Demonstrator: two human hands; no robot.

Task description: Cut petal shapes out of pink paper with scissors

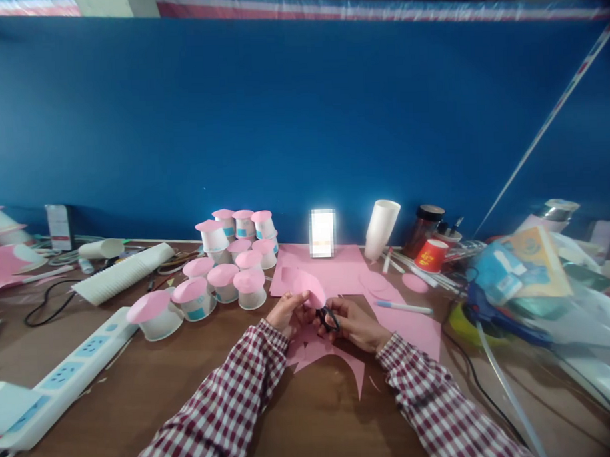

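My left hand (288, 314) pinches a piece of pink paper (312, 288) that curves up between my hands. In my right hand (359, 324) is a pair of scissors with black handles (329, 319); the blades are mostly hidden behind the paper and fingers. Pink paper scraps (334, 354) with curved cut edges lie under both hands. Behind them is a pink sheet (339, 267), with pink paper circles (374, 281) on its right side. A marker (404, 308) rests on pink paper to the right of my right hand.
Several white paper cups (161, 323) topped with pink paper stand at left. A power strip (80, 369) lies nearer me. A lit phone (322, 233), tall cup stack (382, 229), red cup (431, 256) and blue glue gun (508, 321) stand or lie further around.
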